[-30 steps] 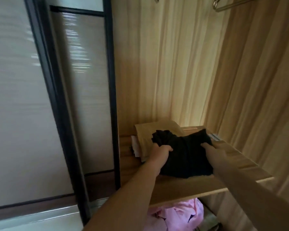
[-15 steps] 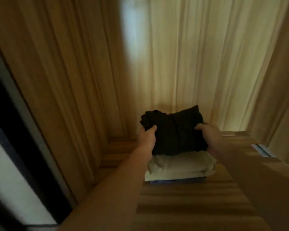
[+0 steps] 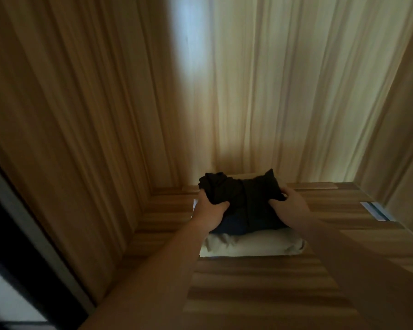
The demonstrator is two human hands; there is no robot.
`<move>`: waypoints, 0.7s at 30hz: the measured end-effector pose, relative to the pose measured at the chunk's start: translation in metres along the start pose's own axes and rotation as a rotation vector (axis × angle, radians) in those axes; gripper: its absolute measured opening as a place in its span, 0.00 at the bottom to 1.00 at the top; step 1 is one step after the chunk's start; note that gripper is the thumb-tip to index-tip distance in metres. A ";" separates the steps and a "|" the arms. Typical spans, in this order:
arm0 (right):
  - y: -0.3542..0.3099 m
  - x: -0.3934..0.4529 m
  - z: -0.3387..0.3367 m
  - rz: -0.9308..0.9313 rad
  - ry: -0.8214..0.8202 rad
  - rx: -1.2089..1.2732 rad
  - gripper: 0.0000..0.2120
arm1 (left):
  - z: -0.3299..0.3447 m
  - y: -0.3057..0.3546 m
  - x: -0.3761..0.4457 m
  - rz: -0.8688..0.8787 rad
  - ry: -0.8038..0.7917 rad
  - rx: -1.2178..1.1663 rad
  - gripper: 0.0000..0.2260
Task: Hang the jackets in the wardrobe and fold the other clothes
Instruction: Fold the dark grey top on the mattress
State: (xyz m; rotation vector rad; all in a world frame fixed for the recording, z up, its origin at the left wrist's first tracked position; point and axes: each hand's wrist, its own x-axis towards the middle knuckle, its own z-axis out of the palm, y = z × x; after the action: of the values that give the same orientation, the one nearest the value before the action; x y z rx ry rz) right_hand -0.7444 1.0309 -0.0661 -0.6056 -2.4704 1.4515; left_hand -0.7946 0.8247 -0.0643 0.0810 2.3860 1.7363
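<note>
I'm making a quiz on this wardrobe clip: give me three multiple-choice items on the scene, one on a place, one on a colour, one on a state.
1. Where is the black garment?
A. on a hanger
B. on top of the beige folded cloth
C. on the floor

2. What colour is the cloth directly beneath it?
A. red
B. beige
C. green

3. How are the hands placed?
A. both hang idle
B. only one touches
C. left hand and right hand each grip an end

Answers: 1 B, it sits on the stack on the wooden shelf; 2 B, pale fabric shows below; 3 C, fingers curl into the fabric at both ends.
</note>
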 end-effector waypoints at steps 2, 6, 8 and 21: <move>-0.001 -0.007 0.000 -0.025 0.012 0.030 0.25 | -0.001 0.002 -0.004 0.023 0.019 0.023 0.34; -0.004 -0.034 -0.001 -0.105 0.026 0.008 0.25 | -0.004 0.007 -0.023 0.068 0.064 0.078 0.37; -0.006 -0.051 -0.005 -0.136 0.040 -0.030 0.25 | -0.006 0.011 -0.037 0.090 0.075 0.129 0.40; -0.074 -0.275 0.013 -0.265 0.169 -0.283 0.29 | -0.117 0.015 -0.238 0.537 -0.158 0.293 0.33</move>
State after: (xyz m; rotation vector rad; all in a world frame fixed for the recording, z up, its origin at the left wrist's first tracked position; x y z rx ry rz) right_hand -0.5220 0.8654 -0.0011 -0.4086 -2.5226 0.9255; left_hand -0.5843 0.6830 0.0133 0.9384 2.6324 1.4618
